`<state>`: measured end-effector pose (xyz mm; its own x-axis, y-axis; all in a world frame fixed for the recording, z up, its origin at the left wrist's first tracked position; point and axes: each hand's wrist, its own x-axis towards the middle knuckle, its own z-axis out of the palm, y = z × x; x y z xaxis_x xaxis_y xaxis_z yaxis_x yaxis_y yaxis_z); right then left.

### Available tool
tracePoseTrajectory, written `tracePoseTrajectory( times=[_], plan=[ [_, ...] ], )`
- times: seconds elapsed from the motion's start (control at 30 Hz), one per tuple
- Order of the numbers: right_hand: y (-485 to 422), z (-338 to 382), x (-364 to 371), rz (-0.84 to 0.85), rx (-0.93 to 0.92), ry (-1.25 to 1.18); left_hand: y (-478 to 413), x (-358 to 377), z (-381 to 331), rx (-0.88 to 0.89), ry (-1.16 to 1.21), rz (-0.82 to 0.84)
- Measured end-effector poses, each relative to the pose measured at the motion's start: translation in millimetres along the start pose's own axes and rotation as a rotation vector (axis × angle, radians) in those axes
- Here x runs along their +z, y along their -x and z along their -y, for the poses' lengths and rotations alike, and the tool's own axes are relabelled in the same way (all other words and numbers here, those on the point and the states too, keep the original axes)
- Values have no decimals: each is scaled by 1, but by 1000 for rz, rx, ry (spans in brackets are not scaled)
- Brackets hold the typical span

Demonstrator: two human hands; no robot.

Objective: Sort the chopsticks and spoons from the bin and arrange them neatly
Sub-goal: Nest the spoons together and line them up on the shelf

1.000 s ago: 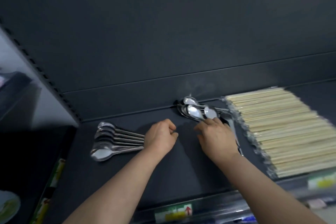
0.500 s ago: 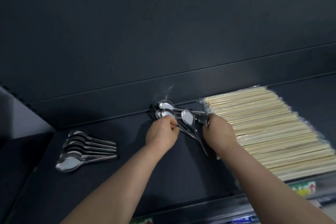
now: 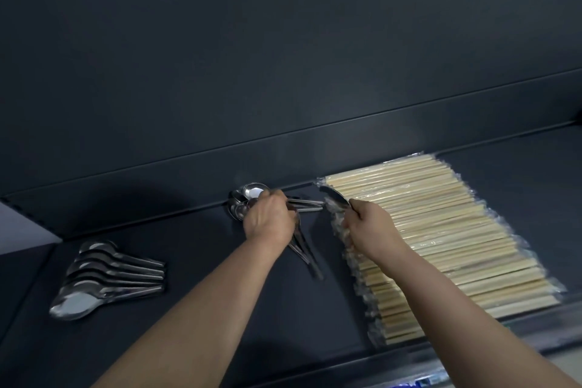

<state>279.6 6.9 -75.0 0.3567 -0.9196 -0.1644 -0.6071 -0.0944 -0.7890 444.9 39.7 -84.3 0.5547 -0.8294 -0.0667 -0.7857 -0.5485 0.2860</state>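
Observation:
On a dark shelf [image 3: 220,309] lie three groups. A neat row of metal spoons [image 3: 107,277] sits at the left, bowls to the left. A loose pile of spoons [image 3: 244,198] lies at the back middle. My left hand [image 3: 267,220] is closed over that pile and grips several spoons whose handles [image 3: 307,253] stick out toward me. My right hand [image 3: 368,227] holds one spoon [image 3: 335,198] with its bowl raised over the left edge of the wrapped wooden chopsticks [image 3: 441,236], which lie in a wide row at the right.
The shelf's dark back wall [image 3: 283,72] rises right behind the spoon pile. The shelf's front edge [image 3: 378,365] carries label strips. A pale wall [image 3: 19,230] shows at the far left. Bare shelf lies between the spoon row and my forearms.
My right hand has lifted one spoon away from the pile and moved right, over the chopsticks' edge. My left hand has closed on several spoons at the pile. The view has shifted right.

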Motion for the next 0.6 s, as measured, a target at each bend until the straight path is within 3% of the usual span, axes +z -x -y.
tracePoseTrajectory(
  times=[0.13,0.23,0.33,0.4,0.53,0.6],
  plan=[
    [-6,3,4,89,152,-329,-1,-3,4,19,171,0],
    [-8,7,11,114,156,-321,-3,-9,9,102,366,72],
    [-6,13,22,217,156,-354,-3,-20,9,145,502,19],
    [-2,22,30,310,185,-463,-4,-25,9,127,556,-49],
    [-5,26,40,267,143,-450,-11,-30,25,11,655,-141],
    [-7,27,42,248,151,-419,-15,-30,44,-53,569,-168]
  ],
)
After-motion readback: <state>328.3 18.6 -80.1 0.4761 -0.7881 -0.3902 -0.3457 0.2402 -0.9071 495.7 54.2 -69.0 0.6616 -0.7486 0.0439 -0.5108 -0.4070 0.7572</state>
